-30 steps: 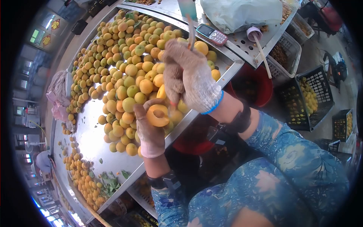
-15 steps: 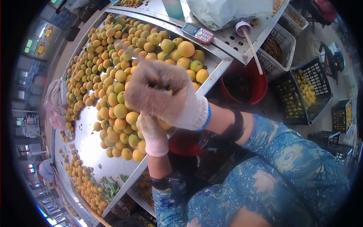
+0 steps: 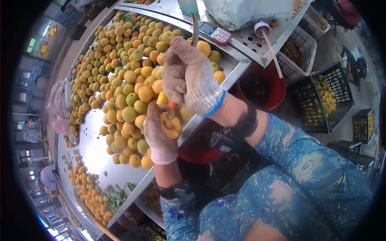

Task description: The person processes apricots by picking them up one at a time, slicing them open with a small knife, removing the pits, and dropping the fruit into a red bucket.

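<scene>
My left hand (image 3: 157, 134), in a pale glove, grips an apricot (image 3: 171, 127) that is cut open, its orange flesh and hollow facing up. Above it, my right hand (image 3: 189, 76), in a brown-and-white knit glove, is closed around a pitting tool (image 3: 195, 30). One end of the tool is a curved metal strip that sticks out over the top of the fist. A red part with a short metal tip comes out below and meets the apricot's cut face. Whole yellow and green apricots (image 3: 129, 113) lie heaped beside both hands.
The metal table (image 3: 90, 132) has a raised rim along my side. A mobile phone (image 3: 215, 33), a white bag (image 3: 249, 12) and a purple cup (image 3: 263, 28) with a stick sit at the back. A red bucket (image 3: 277, 94) and black crates (image 3: 321, 98) stand to the right.
My right hand, blurred and covering the left hand's fingers before, has shifted up and to the right. The cut apricot and both ends of the tool now show.
</scene>
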The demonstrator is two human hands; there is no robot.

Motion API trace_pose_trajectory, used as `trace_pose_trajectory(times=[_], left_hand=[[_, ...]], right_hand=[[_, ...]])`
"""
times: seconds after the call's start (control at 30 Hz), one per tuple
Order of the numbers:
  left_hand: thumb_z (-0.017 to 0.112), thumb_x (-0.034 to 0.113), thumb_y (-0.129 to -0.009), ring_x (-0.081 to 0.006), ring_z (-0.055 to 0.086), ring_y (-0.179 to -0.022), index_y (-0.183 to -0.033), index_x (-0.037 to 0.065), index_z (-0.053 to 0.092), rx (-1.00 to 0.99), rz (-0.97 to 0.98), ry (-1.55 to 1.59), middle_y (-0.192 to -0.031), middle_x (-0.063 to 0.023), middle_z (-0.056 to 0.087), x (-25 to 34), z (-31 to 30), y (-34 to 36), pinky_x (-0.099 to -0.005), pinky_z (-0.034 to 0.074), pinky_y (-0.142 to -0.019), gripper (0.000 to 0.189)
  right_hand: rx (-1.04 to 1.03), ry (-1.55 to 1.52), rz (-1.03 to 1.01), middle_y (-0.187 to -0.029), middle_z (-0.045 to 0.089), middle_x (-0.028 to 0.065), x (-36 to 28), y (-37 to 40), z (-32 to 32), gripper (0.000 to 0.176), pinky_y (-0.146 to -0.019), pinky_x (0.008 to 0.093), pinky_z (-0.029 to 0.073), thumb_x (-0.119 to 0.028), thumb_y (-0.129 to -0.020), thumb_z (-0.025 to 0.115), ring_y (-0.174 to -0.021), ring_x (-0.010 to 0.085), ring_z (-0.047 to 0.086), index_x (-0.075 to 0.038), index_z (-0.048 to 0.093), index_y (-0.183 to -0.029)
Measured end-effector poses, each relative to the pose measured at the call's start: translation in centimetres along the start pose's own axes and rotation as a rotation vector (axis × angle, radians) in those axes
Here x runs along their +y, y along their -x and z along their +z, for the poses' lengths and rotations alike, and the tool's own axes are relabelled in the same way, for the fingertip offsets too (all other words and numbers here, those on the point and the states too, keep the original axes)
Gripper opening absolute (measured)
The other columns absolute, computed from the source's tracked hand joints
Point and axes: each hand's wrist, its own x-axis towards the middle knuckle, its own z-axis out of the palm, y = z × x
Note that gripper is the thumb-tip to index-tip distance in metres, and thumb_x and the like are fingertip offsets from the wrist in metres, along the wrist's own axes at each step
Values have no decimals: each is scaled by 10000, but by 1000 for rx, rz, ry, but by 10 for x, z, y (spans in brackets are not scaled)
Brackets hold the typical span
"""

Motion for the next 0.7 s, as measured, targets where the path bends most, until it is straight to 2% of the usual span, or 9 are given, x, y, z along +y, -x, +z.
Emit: trace_pose_trajectory(times=[0.07, 0.2, 0.3, 0.37, 0.4, 0.5, 0.6, 0.63, 0.7], left_hand=[[581, 216, -909, -200, 589, -619, -909, 23, 568, 48, 226, -319, -737, -63, 630, 8, 2, -1, -317, 461, -608, 194], [655, 161, -853, -242, 618, -657, -939, 27, 567, 79, 236, -381, -747, -83, 628, -2, 4, -2, -349, 478, -632, 182], [665, 207, -860, -198, 597, -646, -922, 45, 583, 164, 278, -310, -753, -63, 614, -11, 1, -7, -315, 469, -591, 192], [681, 230, -861, -137, 566, -663, -965, 60, 598, 178, -592, 856, -775, -26, 598, -4, -12, -13, -256, 446, -576, 216], [706, 247, -847, -86, 527, -687, -1009, 66, 596, 246, -439, 716, -849, -8, 587, -20, -12, -14, -211, 419, -579, 267], [721, 238, -835, -90, 526, -726, -1054, 57, 591, 286, -455, 749, -887, -21, 571, -31, -21, -20, -225, 441, -602, 313], [712, 241, -850, -123, 546, -792, -1088, 22, 580, 295, -329, 562, -944, -47, 562, -29, -16, -17, -252, 478, -644, 349], [698, 242, -867, -138, 556, -818, -1102, 7, 572, 302, -208, 430, -961, -55, 564, -28, -14, -16, -261, 490, -668, 355], [683, 247, -883, -144, 559, -836, -1097, -8, 569, 314, -210, 424, -984, -63, 566, -34, -18, -20, -262, 490, -697, 352]], right_hand=[[-6, -67, 46, -539, 358, -57, 3, -4, -5, 311, -357, 260, 267, -445, -907, 600, -392, 93, 339, -181, 548, -750], [-23, -160, 107, -530, 314, -70, 8, -4, -2, 299, -363, 260, 263, -426, -906, 603, -397, 90, 323, -213, 550, -703], [22, -155, 63, -516, 291, -70, 5, -6, -1, 295, -358, 266, 251, -399, -909, 602, -389, 91, 308, -209, 542, -693], [38, -166, 39, -508, 281, -70, -3, -8, -2, 289, -353, 269, 245, -379, -912, 600, -381, 94, 297, -203, 534, -693], [103, -75, -8, -501, 270, -70, -7, -9, -2, 285, -351, 270, 241, -355, -916, 593, -374, 95, 286, -197, 522, -690], [173, 72, -65, -492, 305, -63, -16, -13, -6, 271, -328, 276, 224, -282, -922, 574, -338, 95, 267, -168, 490, -691], [346, 357, 135, -509, 403, -29, -13, -18, -1, 251, -291, 283, 190, -234, -877, 640, -300, 91, 286, -119, 494, -708], [347, 357, 134, -509, 403, -29, -12, -15, 1, 251, -291, 283, 190, -234, -877, 640, -300, 91, 286, -119, 494, -708], [186, 670, 135, -533, 435, -17, -4, -2, 4, 244, -313, 285, 251, -225, -831, 697, -338, 96, 353, -92, 526, -720]])
